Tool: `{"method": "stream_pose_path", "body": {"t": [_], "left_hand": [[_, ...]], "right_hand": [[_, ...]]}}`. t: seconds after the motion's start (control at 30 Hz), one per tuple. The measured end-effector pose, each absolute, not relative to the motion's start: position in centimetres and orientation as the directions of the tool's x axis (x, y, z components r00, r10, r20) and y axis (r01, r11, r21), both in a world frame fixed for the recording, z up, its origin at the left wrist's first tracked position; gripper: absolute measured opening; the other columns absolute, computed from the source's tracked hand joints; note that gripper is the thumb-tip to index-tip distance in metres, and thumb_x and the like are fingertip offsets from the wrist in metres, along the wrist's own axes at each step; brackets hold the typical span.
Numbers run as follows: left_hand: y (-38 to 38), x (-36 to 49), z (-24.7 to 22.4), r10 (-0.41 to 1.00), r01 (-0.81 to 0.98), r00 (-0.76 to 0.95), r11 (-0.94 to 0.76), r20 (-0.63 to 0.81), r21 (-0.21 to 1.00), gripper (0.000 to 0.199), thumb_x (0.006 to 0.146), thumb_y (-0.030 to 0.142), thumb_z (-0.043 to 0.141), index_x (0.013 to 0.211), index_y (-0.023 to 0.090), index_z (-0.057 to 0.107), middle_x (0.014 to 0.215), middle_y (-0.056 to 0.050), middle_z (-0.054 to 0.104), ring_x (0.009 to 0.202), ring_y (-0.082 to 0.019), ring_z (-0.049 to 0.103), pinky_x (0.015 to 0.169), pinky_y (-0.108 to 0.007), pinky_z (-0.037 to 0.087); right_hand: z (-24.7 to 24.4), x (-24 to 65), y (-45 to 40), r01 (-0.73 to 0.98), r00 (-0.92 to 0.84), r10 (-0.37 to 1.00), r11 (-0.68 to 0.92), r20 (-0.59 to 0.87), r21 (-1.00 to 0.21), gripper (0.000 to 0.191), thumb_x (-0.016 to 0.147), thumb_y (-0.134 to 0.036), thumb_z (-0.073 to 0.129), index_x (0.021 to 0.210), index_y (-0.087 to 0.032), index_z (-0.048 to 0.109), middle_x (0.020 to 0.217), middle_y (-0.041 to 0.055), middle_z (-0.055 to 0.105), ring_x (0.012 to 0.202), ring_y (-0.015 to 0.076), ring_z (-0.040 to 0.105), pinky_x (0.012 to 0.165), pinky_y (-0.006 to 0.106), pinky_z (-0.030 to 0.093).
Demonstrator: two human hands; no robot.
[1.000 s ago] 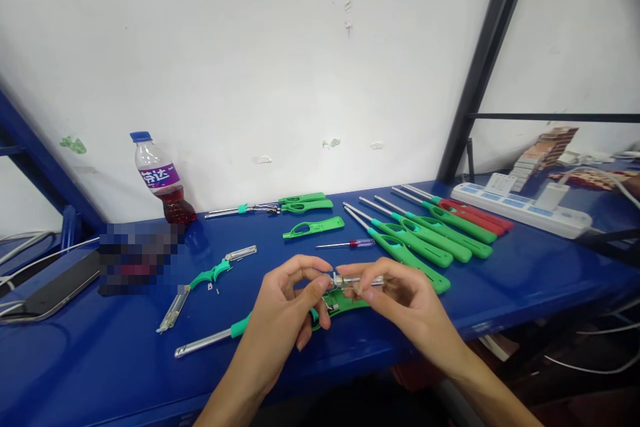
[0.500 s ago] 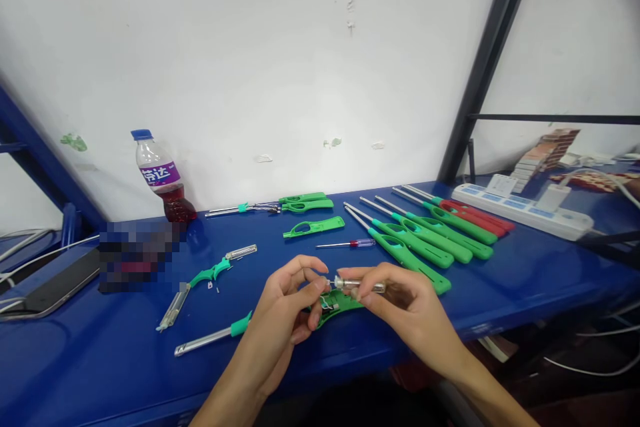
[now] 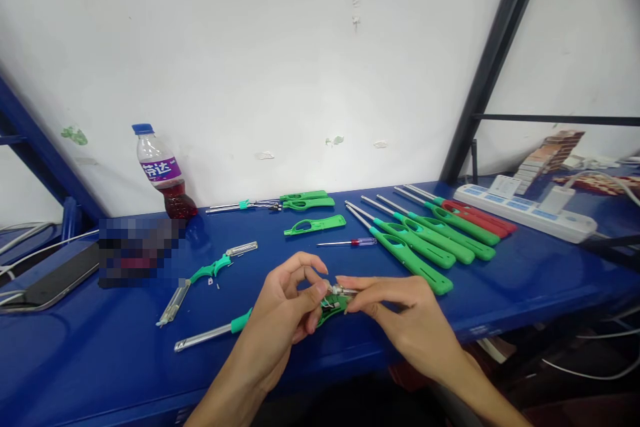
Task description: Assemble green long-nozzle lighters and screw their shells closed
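Note:
My right hand (image 3: 407, 310) grips a small clear lighter fuel tank (image 3: 345, 291), held level, with much of it covered by the fingers. Thumb and forefinger of my left hand (image 3: 287, 303) pinch a tiny piece at the tank's left end; its kind is too small to tell. Just beneath the fingers lies an open green lighter handle half (image 3: 336, 310) with wires and small parts in it. A metal lighter barrel (image 3: 207, 339) with a teal collar pokes out left of my left wrist.
Assembled green lighters (image 3: 420, 240) and red ones (image 3: 475, 215) lie at right, near a white power strip (image 3: 525, 213). A screwdriver (image 3: 350, 242), a handle shell (image 3: 315, 225), clear tanks with teal triggers (image 3: 213, 269) and a drink bottle (image 3: 163, 173) stand or lie behind and left.
My right hand has shifted slightly left and its fingers have slid along the tank toward my left fingertips, covering more of it. The view has tilted slightly.

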State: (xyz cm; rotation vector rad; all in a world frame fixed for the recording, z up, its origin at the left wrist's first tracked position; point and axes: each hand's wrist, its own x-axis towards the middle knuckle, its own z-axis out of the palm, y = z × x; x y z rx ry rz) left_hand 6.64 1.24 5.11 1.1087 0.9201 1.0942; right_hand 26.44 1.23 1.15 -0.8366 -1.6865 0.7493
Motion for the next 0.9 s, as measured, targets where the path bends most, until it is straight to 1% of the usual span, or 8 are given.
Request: {"method": "stream_pose_path", "body": {"t": [0.17,0.33,0.43,0.57,0.77,0.83,0.9], "left_hand": [[1.67,6.42,4.36,0.973,-0.197,0.228,0.071,-0.024,0.978,0.028,0.079,0.034,0.086,0.087,0.021,0.062,0.056,0.01,0.044,0.041,-0.004,0.031,0.037,-0.013,0.01],[1.84,6.27,4.28,0.969,-0.165,0.245,0.081,-0.039,0.983,0.025,0.079,0.034,0.083,0.084,0.021,0.062,0.047,0.01,0.043,0.04,-0.005,0.029,0.038,-0.014,0.011],[1.9,6.22,4.38,0.963,-0.14,0.263,0.089,-0.049,0.986,0.025,0.078,0.035,0.082,0.081,0.019,0.063,0.044,0.009,0.045,0.038,-0.004,0.027,0.038,-0.015,0.011],[1.99,6.19,4.3,0.962,-0.126,0.269,0.088,-0.051,0.988,0.026,0.075,0.035,0.084,0.078,0.018,0.064,0.045,0.008,0.045,0.037,-0.004,0.03,0.038,-0.016,0.012],[1.85,6.4,4.21,0.966,-0.123,0.255,0.079,-0.046,0.989,0.034,0.073,0.04,0.087,0.074,0.019,0.061,0.05,0.007,0.049,0.036,-0.005,0.037,0.037,-0.016,0.015],[1.71,6.58,4.52,0.971,-0.1,0.239,0.053,-0.028,0.994,0.034,0.076,0.043,0.087,0.078,0.019,0.063,0.051,0.007,0.051,0.036,-0.006,0.039,0.037,-0.016,0.018],[1.67,6.66,4.97,0.975,-0.051,0.219,-0.011,0.022,0.999,0.032,0.08,0.046,0.084,0.088,0.018,0.069,0.059,0.004,0.059,0.037,-0.008,0.046,0.036,-0.017,0.023]], "right_hand": [[0.67,26.3,1.17,0.212,-0.175,0.769,0.639,0.615,-0.739,0.03,0.099,-0.014,0.065,0.095,-0.035,0.087,0.113,-0.0031,0.083,0.109,0.025,0.08,0.099,0.036,0.065],[0.97,26.39,1.09,0.231,-0.219,0.726,0.688,0.652,-0.688,0.03,0.098,-0.011,0.067,0.096,-0.033,0.086,0.113,-0.0039,0.083,0.108,0.0225,0.081,0.097,0.029,0.066],[1.06,26.49,1.01,0.24,-0.232,0.713,0.701,0.662,-0.671,0.031,0.097,-0.009,0.065,0.095,-0.032,0.086,0.113,-0.0037,0.083,0.108,0.0213,0.081,0.096,0.026,0.065],[1.03,26.68,1.03,0.252,-0.249,0.704,0.71,0.665,-0.657,0.034,0.097,-0.006,0.064,0.093,-0.031,0.086,0.107,-0.0041,0.084,0.109,0.0213,0.08,0.095,0.024,0.065],[1.07,26.88,1.11,0.256,-0.263,0.695,0.719,0.669,-0.646,0.032,0.097,-0.008,0.065,0.099,-0.032,0.087,0.113,-0.0032,0.083,0.106,0.0223,0.081,0.094,0.028,0.066],[1.11,26.94,1.04,0.25,-0.252,0.699,0.715,0.669,-0.653,0.032,0.098,-0.009,0.065,0.1,-0.033,0.087,0.115,-0.0033,0.082,0.107,0.0225,0.081,0.095,0.029,0.066],[1.22,27.01,0.98,0.247,-0.227,0.718,0.696,0.658,-0.674,0.029,0.099,-0.013,0.066,0.098,-0.033,0.086,0.116,-0.0033,0.082,0.108,0.0227,0.081,0.098,0.03,0.066]]}}
